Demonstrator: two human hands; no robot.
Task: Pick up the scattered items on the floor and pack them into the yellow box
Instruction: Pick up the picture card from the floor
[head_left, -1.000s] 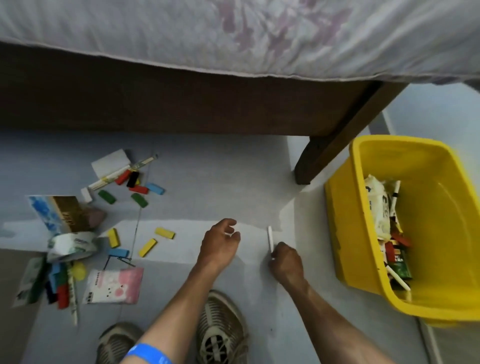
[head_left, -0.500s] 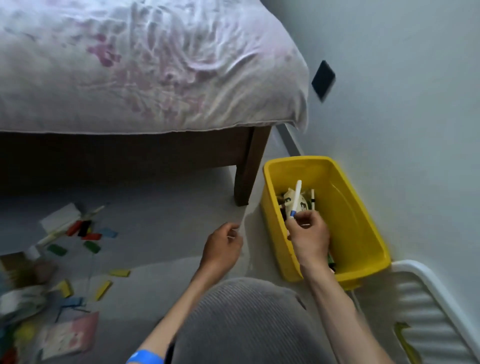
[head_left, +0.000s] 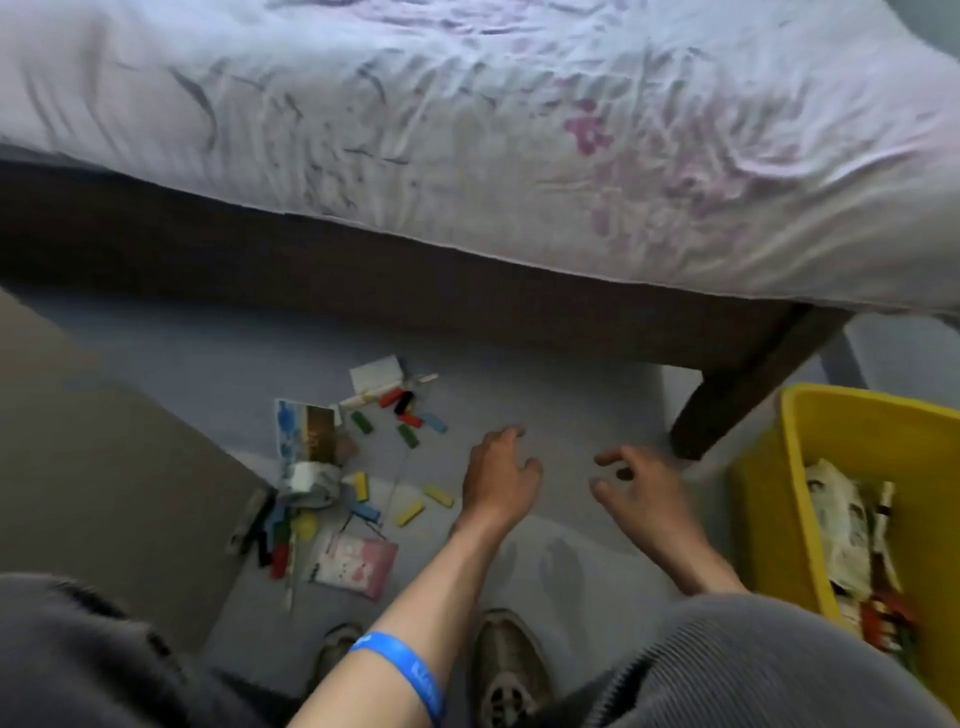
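Note:
The yellow box (head_left: 769, 499) stands at the right edge with packets and pens (head_left: 883, 514) inside. Scattered items lie on the grey floor left of centre: coloured blocks (head_left: 410, 512), a tape roll (head_left: 309, 478), a picture card (head_left: 306, 431), a white card (head_left: 376, 373) and a pink packet (head_left: 356, 564). My left hand (head_left: 496, 475) hovers over the floor just right of the yellow blocks, fingers loosely curled, holding nothing. My right hand (head_left: 641, 486) hangs between the left hand and the box, fingers relaxed and empty.
A bed with a pale floral sheet (head_left: 519, 130) fills the top; its dark wooden leg (head_left: 727, 410) stands just left of the box. A grey-brown surface (head_left: 104, 467) lies at the left. My shoes (head_left: 506, 670) and knee (head_left: 753, 670) are at the bottom.
My right hand carried the white pen from the floor to the yellow box, let it go, and has come back empty over the floor. My view swung right, then back left.

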